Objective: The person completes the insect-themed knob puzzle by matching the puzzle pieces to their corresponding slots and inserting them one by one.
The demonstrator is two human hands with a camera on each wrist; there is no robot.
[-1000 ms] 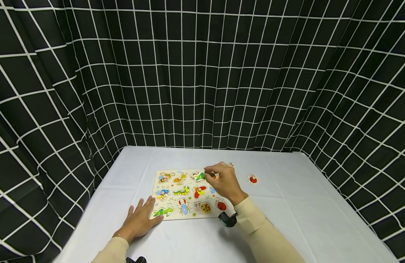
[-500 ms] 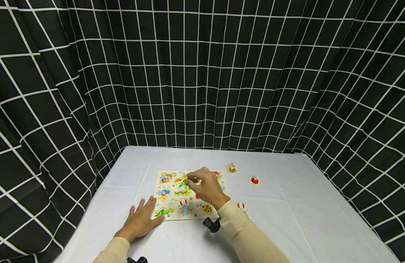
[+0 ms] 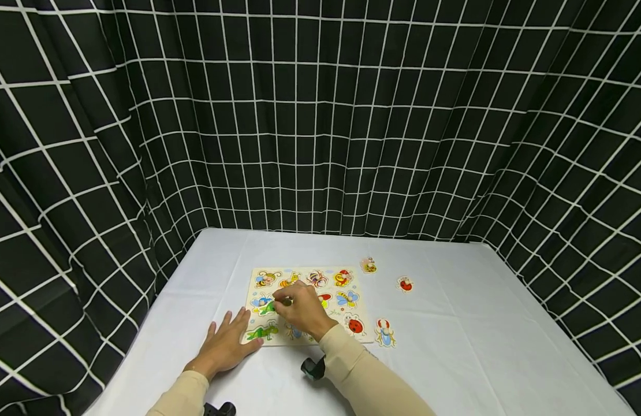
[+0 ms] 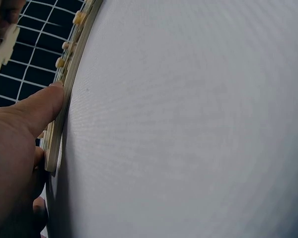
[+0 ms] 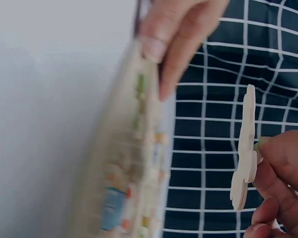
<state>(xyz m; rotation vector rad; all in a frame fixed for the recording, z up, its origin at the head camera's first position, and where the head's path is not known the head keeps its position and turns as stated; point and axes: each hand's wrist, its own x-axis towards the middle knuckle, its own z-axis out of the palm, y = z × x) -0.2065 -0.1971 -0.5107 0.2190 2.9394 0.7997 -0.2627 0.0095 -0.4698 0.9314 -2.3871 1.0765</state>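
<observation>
My right hand (image 3: 302,309) pinches a green grasshopper puzzle piece (image 3: 267,308) over the left part of a wooden insect peg puzzle board (image 3: 330,273). In the right wrist view the grasshopper piece (image 5: 246,148) shows edge-on as pale wood, raised off the board, with fingertips at its knob side. My left hand (image 3: 228,344) rests at the board's lower left corner, fingers spread. Its thumb lies against the front edge in the left wrist view, where the board's side (image 4: 72,94) shows. A green grasshopper picture (image 3: 263,331) is at that corner. The right hand hides the board's middle.
Loose knobbed pieces lie right of the board: a blue stag beetle (image 3: 385,333), a red ladybug (image 3: 405,283) and a yellow spotted piece (image 3: 369,265). A white cloth covers the table (image 3: 455,346). Black curtains with a white grid (image 3: 320,144) stand around it.
My right hand has moved left and toward me across the board, carrying the grasshopper piece. The stag beetle piece, earlier hidden by my right arm, now shows. My left hand stays at the corner.
</observation>
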